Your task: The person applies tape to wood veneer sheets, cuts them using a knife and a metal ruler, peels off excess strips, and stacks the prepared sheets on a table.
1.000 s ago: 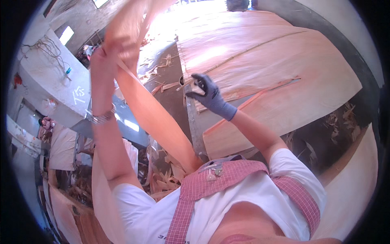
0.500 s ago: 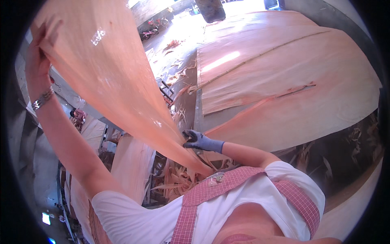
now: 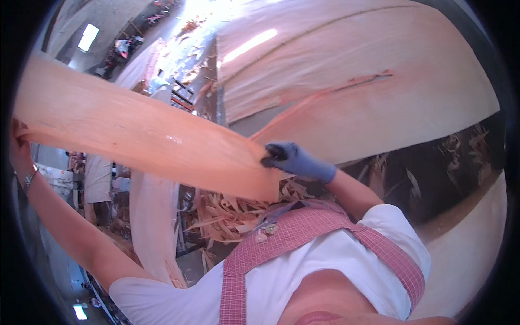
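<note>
Scraps (image 3: 230,218) lie off the tabletop's (image 3: 262,122) near left corner; my left grip (image 3: 20,150) pinches an orange sheet (image 3: 146,138); right grip (image 3: 298,161), I can't tell.

We wear a white T-shirt (image 3: 346,265), pinkish-red checked apron (image 3: 303,230), silvery wristband (image 3: 31,177) and, on our right hand (image 3: 295,158), a blue, dark-fingered glove (image 3: 319,170).

Bench and floor: supports and contents

Grey bench (image 3: 265,117): broad pale sheets (image 3: 422,103) spread nearly flat over most of the top; bare surface shows in a wedge-shaped gap. One thin rod (image 3: 319,27) lies across the sheeting. Dark floor (image 3: 433,181): curled scraps (image 3: 230,216) heaped near bench, others scattered farther off.
</note>
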Demonstrator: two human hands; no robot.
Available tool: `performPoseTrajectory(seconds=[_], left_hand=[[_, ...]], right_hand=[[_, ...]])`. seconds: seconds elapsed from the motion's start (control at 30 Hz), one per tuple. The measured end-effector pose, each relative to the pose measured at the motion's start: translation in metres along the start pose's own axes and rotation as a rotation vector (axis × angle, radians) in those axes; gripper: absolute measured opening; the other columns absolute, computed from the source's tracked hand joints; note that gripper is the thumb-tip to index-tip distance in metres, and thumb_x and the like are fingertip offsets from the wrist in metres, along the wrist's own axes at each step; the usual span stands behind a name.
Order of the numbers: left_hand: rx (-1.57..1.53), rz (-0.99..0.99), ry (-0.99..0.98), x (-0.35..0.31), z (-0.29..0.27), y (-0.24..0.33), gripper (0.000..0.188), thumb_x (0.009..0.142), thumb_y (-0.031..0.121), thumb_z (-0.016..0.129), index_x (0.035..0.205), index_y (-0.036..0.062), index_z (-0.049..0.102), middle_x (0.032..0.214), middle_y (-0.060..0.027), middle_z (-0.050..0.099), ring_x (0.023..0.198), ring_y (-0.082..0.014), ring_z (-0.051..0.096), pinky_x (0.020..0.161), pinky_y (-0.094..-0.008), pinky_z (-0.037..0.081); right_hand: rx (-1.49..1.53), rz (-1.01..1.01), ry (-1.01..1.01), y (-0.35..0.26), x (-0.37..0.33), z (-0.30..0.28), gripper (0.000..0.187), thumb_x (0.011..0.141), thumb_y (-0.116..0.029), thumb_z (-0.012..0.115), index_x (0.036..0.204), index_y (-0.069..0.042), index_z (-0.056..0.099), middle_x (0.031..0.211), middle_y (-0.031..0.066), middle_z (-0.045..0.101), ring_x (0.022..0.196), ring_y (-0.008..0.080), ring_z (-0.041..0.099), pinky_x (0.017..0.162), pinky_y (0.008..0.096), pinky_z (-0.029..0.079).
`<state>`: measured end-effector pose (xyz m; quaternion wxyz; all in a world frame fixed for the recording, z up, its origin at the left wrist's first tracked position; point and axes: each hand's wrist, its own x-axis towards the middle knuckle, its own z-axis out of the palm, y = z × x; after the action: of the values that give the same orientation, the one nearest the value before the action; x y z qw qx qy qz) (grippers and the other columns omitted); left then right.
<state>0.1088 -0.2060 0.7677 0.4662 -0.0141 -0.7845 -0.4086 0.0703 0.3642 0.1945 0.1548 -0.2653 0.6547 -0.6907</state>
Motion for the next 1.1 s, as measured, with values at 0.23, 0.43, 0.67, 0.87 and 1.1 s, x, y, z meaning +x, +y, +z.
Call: performPoseTrajectory(seconds=[0.23,0.43,0.67,0.87,1.1], left_hand=[[-0.168,-0.383,-0.159,-0.072,0.107,-0.265,0.020,0.096,0.026,0.056,0.104,0.0121,0.068,0.087,-0.0001,0.069,0.066,-0.0093,0.062,0.044,-0.0198,0.042],[-0.964,-0.802,-0.124,-0.255,0.343,-0.345,0.020,0.095,0.028,0.056,0.098,0.0116,0.068,0.085,-0.0038,0.069,0.069,-0.0171,0.064,0.056,-0.0320,0.051],[-1.048,-1.303,-0.063,-0.456,0.442,-0.352,0.034,0.090,0.017,0.059,0.123,0.0069,0.060,0.114,-0.0123,0.068,0.106,-0.0226,0.065,0.077,-0.0388,0.054],[-1.041,-1.481,-0.066,-0.549,0.448,-0.329,0.032,0.089,0.004,0.058,0.121,0.0052,0.057,0.115,-0.0110,0.064,0.107,-0.0221,0.062,0.083,-0.0338,0.055],[-0.819,-1.601,0.129,-0.633,0.497,-0.304,0.012,0.088,0.002,0.064,0.100,0.0044,0.062,0.093,-0.0046,0.065,0.086,-0.0175,0.064,0.075,-0.0325,0.056]], right_hand=[[-0.475,0.044,0.353,-0.116,-0.081,-0.115,0.029,0.084,-0.017,0.078,0.101,0.002,0.064,0.077,0.0012,0.060,0.074,0.0046,0.048,0.067,0.0251,0.047],[-1.148,0.198,0.558,-0.198,-0.103,-0.201,0.027,0.082,-0.011,0.071,0.105,0.001,0.065,0.084,0.0149,0.069,0.078,0.0168,0.067,0.071,0.0319,0.051],[-1.720,0.478,0.461,-0.142,-0.045,-0.336,0.026,0.088,-0.029,0.064,0.107,-0.012,0.065,0.101,0.0126,0.065,0.093,0.0348,0.062,0.079,0.0447,0.049],[-1.744,0.733,0.287,-0.056,-0.011,-0.440,0.028,0.087,-0.033,0.066,0.105,-0.011,0.065,0.107,0.0145,0.065,0.099,0.0348,0.062,0.084,0.0458,0.050],[-1.772,0.742,0.058,0.058,0.067,-0.571,0.024,0.087,-0.028,0.063,0.105,-0.012,0.066,0.109,0.0153,0.066,0.102,0.0330,0.063,0.086,0.0456,0.051]])
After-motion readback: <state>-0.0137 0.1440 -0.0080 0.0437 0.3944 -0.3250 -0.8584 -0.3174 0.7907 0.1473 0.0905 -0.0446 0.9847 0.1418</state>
